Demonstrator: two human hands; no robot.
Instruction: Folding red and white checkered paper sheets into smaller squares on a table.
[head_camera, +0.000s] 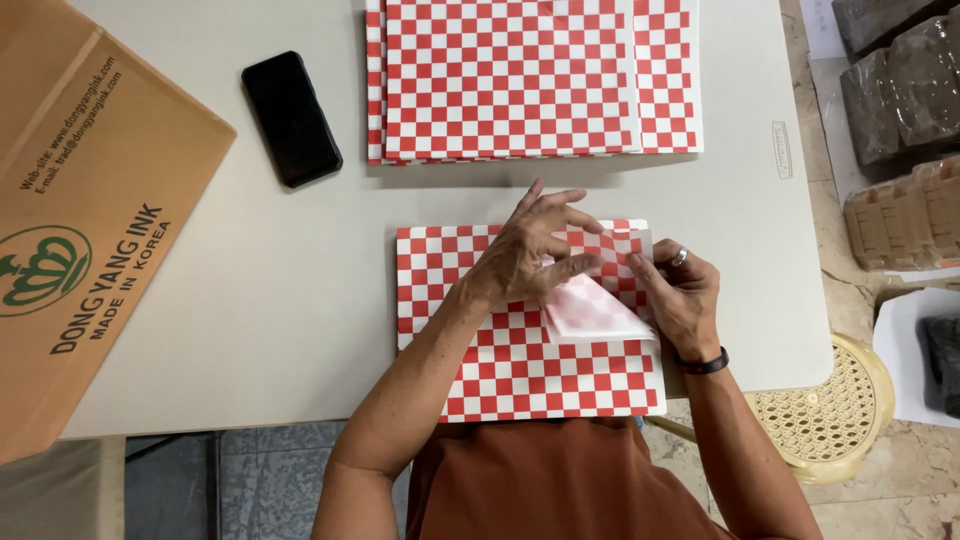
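Item 1 — sheet (500, 370): red/white checked paper, flat on the table (250, 300), right under both my hands, near edge toward me.

Item 2 — flap (590, 310): sheet's top-right corner turned over, pale underside up, lying between my two hands.

Item 3 — left hand (530, 255): fingers spread, thumb and fingertips resting on the flap's upper edge, pressing more than pinching; nothing lifted.

Item 4 — right hand (685, 295): ring and wrist band on; fingers curled narrow at the flap's right edge. Looks like a pinch on the paper, but can't tell for sure, fingertips hidden.

Step, as I judge it: mid-fold of the corner, crease not yet pressed flat. Next move prob. needs the edge lined up w/ the checks, then a firm swipe along the fold — thin paper, could skew or tear.

Item 5 — stack (530, 80): same checked sheets, beyond my hands, apart.

Item 6 — phone (292, 118): black, far-left of the left hand.

Item 7 — box (90, 220): brown cardboard, well left.
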